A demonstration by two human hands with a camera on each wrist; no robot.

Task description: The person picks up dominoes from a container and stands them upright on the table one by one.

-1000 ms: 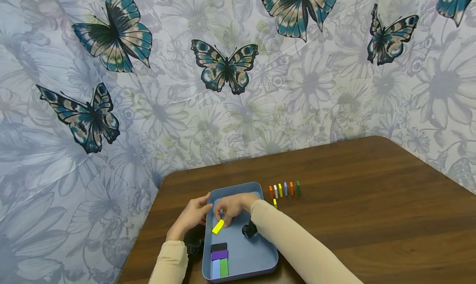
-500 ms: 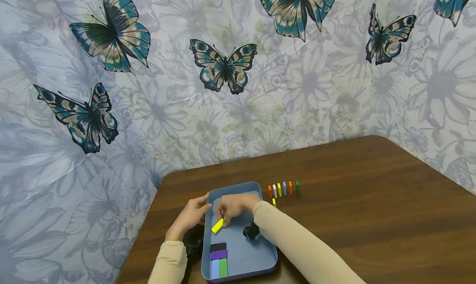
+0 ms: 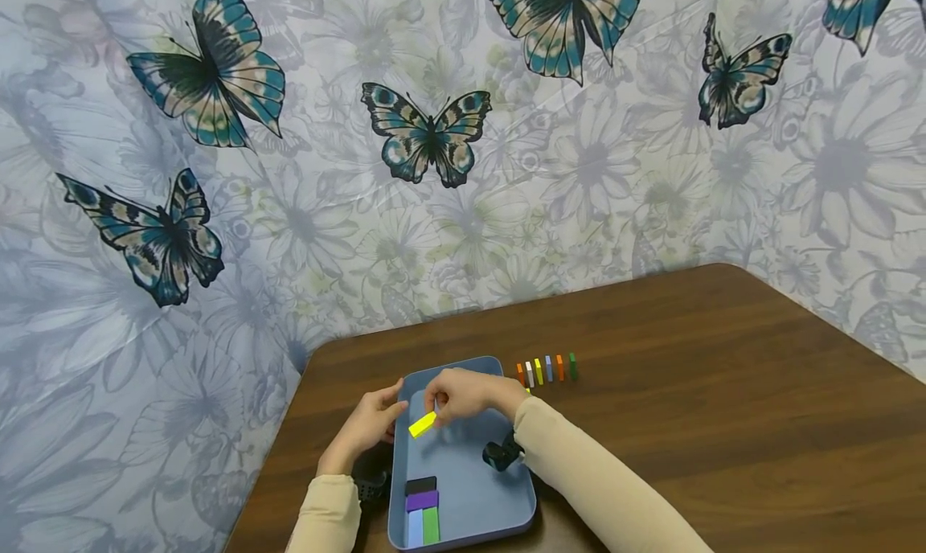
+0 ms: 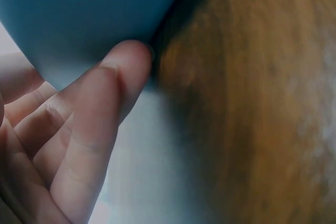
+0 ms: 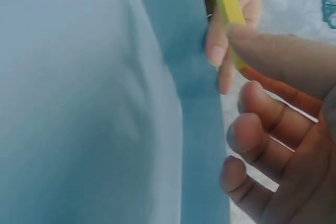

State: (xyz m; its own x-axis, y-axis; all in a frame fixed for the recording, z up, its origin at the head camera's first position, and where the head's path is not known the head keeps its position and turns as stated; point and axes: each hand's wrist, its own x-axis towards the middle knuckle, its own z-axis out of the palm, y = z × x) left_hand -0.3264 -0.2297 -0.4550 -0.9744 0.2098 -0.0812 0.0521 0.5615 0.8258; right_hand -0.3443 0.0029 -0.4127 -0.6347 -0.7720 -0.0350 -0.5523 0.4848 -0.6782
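Observation:
My right hand (image 3: 463,396) pinches a small yellow block (image 3: 423,424) between thumb and fingertips, above the blue-grey tray (image 3: 499,521). In the right wrist view, the thumb presses the yellow block (image 5: 229,3) while the other fingers curl loosely below. My left hand (image 3: 367,424) rests at the tray's left side, its fingertips touching the outer wall in the left wrist view. Inside the tray's near left corner lie a black block (image 3: 421,485), a purple block (image 3: 423,501), a light blue block (image 3: 415,529) and a green block (image 3: 431,526), set side by side.
On the brown wooden table (image 3: 694,424), several thin coloured blocks (image 3: 548,368) stand in a row beyond the tray's right side. A yellow block behind them is mostly hidden by the right arm. A butterfly-patterned cloth (image 3: 579,199) hangs behind the table.
My right hand has lifted the yellow block up and slightly away from the tray floor, and its wrist has shifted right. The left hand stays at the tray's edge. The view has shifted slightly.

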